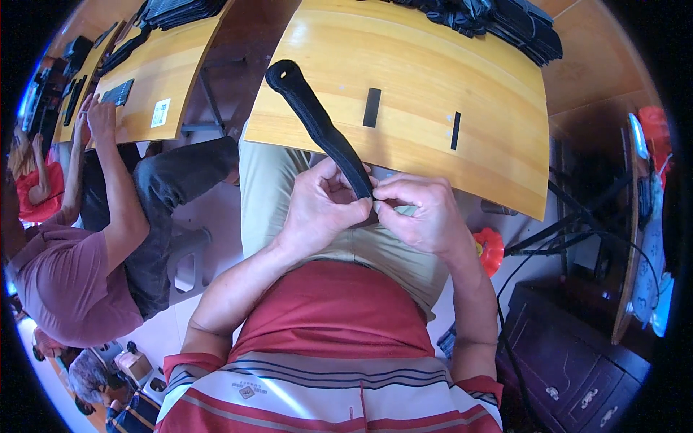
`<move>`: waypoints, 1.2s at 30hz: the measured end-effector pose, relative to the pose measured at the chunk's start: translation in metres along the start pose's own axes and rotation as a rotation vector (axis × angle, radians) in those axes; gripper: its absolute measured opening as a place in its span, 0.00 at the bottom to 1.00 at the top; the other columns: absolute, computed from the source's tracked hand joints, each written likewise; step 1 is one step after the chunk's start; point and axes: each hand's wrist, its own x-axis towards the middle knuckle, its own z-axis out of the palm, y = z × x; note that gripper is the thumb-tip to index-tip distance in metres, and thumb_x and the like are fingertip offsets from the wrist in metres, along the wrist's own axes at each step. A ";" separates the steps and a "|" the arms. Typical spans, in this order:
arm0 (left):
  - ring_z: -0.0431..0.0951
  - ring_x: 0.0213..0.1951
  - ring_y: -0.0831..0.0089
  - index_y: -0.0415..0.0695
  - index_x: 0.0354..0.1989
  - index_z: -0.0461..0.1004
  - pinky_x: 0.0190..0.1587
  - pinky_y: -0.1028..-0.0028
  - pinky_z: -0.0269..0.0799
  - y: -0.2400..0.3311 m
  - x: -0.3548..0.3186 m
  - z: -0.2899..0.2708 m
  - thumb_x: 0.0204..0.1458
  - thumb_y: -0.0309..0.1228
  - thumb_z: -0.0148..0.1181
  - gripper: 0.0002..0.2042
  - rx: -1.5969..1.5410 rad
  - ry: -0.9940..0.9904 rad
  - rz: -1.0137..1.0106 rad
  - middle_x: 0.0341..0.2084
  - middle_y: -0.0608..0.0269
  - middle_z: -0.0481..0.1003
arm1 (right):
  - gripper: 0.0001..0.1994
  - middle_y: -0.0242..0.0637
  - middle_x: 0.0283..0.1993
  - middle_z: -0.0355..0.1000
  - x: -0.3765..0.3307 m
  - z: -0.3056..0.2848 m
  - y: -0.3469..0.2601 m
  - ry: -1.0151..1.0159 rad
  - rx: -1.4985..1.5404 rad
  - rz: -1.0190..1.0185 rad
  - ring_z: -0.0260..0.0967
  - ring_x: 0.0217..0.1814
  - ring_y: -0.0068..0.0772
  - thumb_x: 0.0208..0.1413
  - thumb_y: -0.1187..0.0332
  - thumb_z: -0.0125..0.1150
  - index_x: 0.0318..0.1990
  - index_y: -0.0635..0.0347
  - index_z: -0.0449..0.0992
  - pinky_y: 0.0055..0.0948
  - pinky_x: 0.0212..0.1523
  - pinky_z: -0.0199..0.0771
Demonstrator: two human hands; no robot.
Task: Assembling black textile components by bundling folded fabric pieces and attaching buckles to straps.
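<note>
Two bare hands met above the person's lap, busy with one black fabric strap (317, 123). It slanted away from them, past the near edge of the yellow wooden table (419, 61), its far end rounded and pierced by a small hole; whether that end touched the wood I could not tell. The left hand (312, 206) had its grip closed around the strap's lower end, thumb along the near side. The right hand's (427, 208) grip was a pinch, thumb and forefinger closed on the very tip, just beside the left thumb. On the table lay a wide black strip (372, 107) and, to its right, a narrow black strip (455, 130), apart from each other, and a pile of black items (498, 25) sat along the far edge. A red flower-shaped object (489, 252) showed below the table's right side. To the left, a co-worker in a maroon shirt (79, 281) sat at a second table (155, 83).
</note>
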 end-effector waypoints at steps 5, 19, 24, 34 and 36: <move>0.77 0.39 0.83 0.37 0.42 0.72 0.47 0.77 0.76 0.000 -0.002 0.007 0.47 0.15 0.64 0.14 0.013 0.015 0.017 0.35 0.67 0.77 | 0.04 0.46 0.29 0.77 -0.003 0.002 0.001 -0.086 -0.116 0.043 0.78 0.29 0.38 0.44 0.80 0.64 0.29 0.66 0.79 0.31 0.32 0.77; 0.78 0.42 0.78 0.39 0.48 0.72 0.47 0.76 0.78 -0.008 -0.010 0.004 0.48 0.17 0.65 0.18 0.010 0.003 -0.004 0.41 0.62 0.78 | 0.07 0.50 0.34 0.78 -0.016 0.009 0.010 0.030 -0.032 -0.118 0.78 0.32 0.50 0.46 0.78 0.63 0.34 0.68 0.80 0.37 0.33 0.78; 0.78 0.40 0.82 0.38 0.43 0.72 0.48 0.77 0.77 -0.006 -0.013 0.011 0.48 0.15 0.64 0.13 0.065 0.038 -0.017 0.37 0.65 0.77 | 0.04 0.49 0.31 0.77 -0.020 0.014 0.008 -0.006 -0.111 -0.099 0.77 0.30 0.51 0.46 0.77 0.63 0.31 0.68 0.78 0.40 0.31 0.78; 0.78 0.42 0.79 0.38 0.46 0.73 0.47 0.76 0.77 -0.012 -0.016 0.007 0.47 0.16 0.64 0.17 0.182 0.038 0.000 0.40 0.63 0.78 | 0.05 0.44 0.26 0.73 -0.027 0.025 0.012 0.045 -0.282 -0.157 0.75 0.26 0.49 0.46 0.74 0.64 0.26 0.63 0.72 0.44 0.26 0.75; 0.78 0.42 0.78 0.38 0.47 0.72 0.47 0.76 0.77 -0.011 -0.016 0.006 0.47 0.15 0.64 0.17 0.180 0.021 -0.013 0.40 0.63 0.78 | 0.06 0.43 0.24 0.72 -0.027 0.023 0.010 0.036 -0.339 -0.194 0.74 0.25 0.49 0.46 0.73 0.64 0.25 0.62 0.71 0.45 0.25 0.74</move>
